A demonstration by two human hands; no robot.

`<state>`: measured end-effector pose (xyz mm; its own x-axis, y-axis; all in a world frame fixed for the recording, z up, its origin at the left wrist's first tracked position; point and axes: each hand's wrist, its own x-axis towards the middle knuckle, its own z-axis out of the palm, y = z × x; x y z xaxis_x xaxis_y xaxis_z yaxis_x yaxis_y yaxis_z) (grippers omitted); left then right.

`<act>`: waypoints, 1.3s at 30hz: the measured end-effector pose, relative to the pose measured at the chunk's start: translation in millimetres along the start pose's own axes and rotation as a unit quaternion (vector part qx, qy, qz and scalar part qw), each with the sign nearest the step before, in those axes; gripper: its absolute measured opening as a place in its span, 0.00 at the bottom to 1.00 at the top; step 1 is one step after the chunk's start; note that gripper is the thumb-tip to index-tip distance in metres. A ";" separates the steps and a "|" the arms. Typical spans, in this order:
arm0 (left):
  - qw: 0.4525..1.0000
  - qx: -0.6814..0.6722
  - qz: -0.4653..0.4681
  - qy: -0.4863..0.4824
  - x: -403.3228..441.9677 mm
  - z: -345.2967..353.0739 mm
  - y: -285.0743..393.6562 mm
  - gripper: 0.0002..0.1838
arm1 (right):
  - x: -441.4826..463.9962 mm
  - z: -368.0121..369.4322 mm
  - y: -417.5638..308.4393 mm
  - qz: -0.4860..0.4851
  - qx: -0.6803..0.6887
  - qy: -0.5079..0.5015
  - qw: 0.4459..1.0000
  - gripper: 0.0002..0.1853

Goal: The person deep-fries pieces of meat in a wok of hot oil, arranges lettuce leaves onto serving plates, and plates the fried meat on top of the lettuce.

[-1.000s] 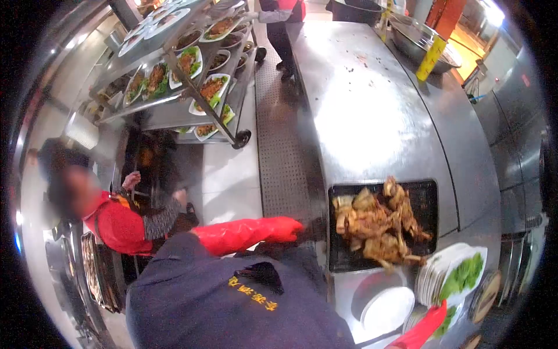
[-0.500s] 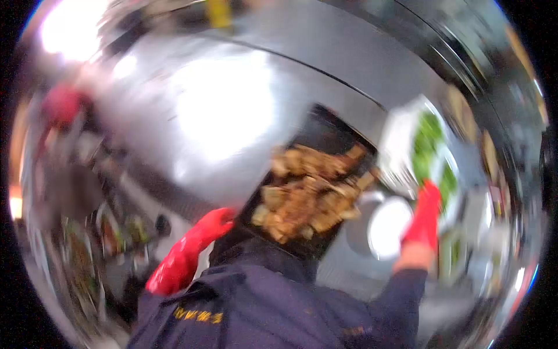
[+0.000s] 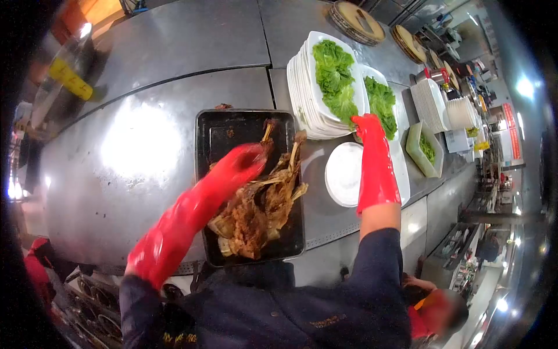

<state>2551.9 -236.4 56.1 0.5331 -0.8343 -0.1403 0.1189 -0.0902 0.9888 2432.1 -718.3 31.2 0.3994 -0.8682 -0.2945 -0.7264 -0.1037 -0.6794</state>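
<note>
My left hand [image 3: 244, 161], in a long red rubber glove, is over a dark tray [image 3: 212, 125] of roasted meat legs [image 3: 247, 224] with bare bone ends. Its fingers curl beside a leg bone [image 3: 268, 131], but blur hides whether they grip it. In a matching red glove, my right hand [image 3: 370, 129] pinches the near corner of the top white plate [image 3: 315, 43] on a tall stack. Green lettuce [image 3: 336, 78] covers that plate, and some leaf touches the gloved fingertips.
Beside the stack lies another plate with lettuce [image 3: 381, 102]. White round lids or dishes [image 3: 344, 174] sit near my right forearm. A pale bin [image 3: 424, 148] holds greens. More plate stacks [image 3: 430, 104] and round wooden boards [image 3: 357, 23] stand farther off. Another person [image 3: 433, 314] is at lower right.
My view has turned, so the tray and plates appear farther left. My left hand has moved from the tray's left side to above the meat. My right hand stays at the plate stack.
</note>
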 end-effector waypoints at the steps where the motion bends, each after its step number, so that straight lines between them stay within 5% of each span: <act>1: 0.998 -0.015 -0.053 -0.026 48.6 13.6 28.2 0.26 | -4.3 1.4 0.0 0.000 0.032 0.005 0.999 0.25; 3: 0.985 -0.108 -0.138 -0.008 176.3 47.4 -16.1 0.31 | 9.0 -1.7 9.4 0.005 0.059 -0.013 0.998 0.45; 4: 0.965 -0.142 -0.216 0.035 206.5 70.2 8.4 0.32 | 8.8 -2.5 7.9 0.006 0.057 -0.016 0.998 0.45; 7: 0.978 0.075 -0.195 -0.023 246.4 99.0 52.5 0.33 | -5.8 -0.8 4.1 0.018 0.077 0.013 0.997 0.45; 9: 0.954 0.236 -0.177 -0.054 270.8 106.2 53.3 0.29 | 10.6 -7.9 18.9 0.049 0.184 -0.038 0.981 0.36; 10: 0.956 0.254 -0.146 0.023 280.2 104.8 36.1 0.27 | 19.7 -10.2 29.6 0.074 0.232 -0.069 0.967 0.33; 12: 0.932 0.278 -0.068 0.221 293.7 98.5 2.8 0.25 | -5.1 -16.7 7.8 0.134 0.300 -0.040 0.943 0.13; 13: 0.932 0.279 -0.065 0.221 294.7 92.2 -3.4 0.25 | -3.6 -16.0 6.9 0.128 0.276 -0.050 0.951 0.13; 15: 0.973 0.041 -0.141 0.176 293.1 83.1 -0.5 0.24 | -8.9 -16.6 -3.0 0.119 0.251 -0.056 0.959 0.13; 16: 0.973 0.038 -0.141 0.177 291.2 89.2 0.1 0.24 | -14.6 -16.2 -6.4 0.106 0.217 -0.048 0.969 0.13; 18: 0.975 -0.002 -0.220 -0.021 280.2 105.1 22.9 0.24 | -11.7 -18.6 -8.0 0.086 0.180 -0.043 0.979 0.13; 19: 0.974 -0.024 -0.224 -0.002 282.1 106.5 30.8 0.23 | -4.7 -21.9 -0.9 0.091 0.218 -0.093 0.967 0.13; 22: 0.971 -0.149 -0.179 0.049 306.4 95.6 12.3 0.17 | -13.4 -21.7 2.3 0.061 0.303 -0.175 0.935 0.13; 24: 0.920 -0.379 -0.099 0.005 253.4 65.7 31.9 0.07 | -37.5 -11.9 -13.1 0.026 0.282 -0.182 0.942 0.14; 25: 0.945 -0.326 0.002 -0.032 224.0 46.0 35.6 0.12 | -59.6 -5.5 -22.8 0.003 0.312 -0.194 0.930 0.15; 27: 0.962 -0.268 -0.023 -0.041 203.6 10.3 14.1 0.12 | -89.8 22.0 -41.0 0.002 0.362 -0.231 0.903 0.16; 30: 0.988 -0.148 -0.032 -0.021 183.8 -24.8 -7.0 0.10 | -89.9 72.8 -40.6 0.104 0.476 -0.152 0.860 0.10; 33: 0.974 -0.216 -0.028 -0.060 175.0 -63.0 -39.3 0.11 | -100.8 94.8 -41.9 0.138 0.474 -0.139 0.858 0.10; 35: 0.975 -0.162 -0.096 0.116 176.3 -72.1 -51.9 0.27 | -113.9 105.3 -43.8 0.121 0.484 -0.141 0.855 0.10; 36: 0.976 -0.161 -0.089 0.118 182.3 -73.3 -54.7 0.27 | -112.6 110.8 -42.4 0.115 0.485 -0.143 0.855 0.10; 39: 0.895 -0.400 -0.167 0.107 215.0 -48.5 -43.6 0.37 | -121.9 115.2 -46.2 0.089 0.449 -0.163 0.874 0.16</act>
<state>2702.0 -385.5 -19.6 0.4943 -0.7024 -0.5121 0.8171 0.1744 0.5495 2481.3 -551.8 21.1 0.5693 -0.6321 -0.5257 -0.1191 0.5693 -0.8135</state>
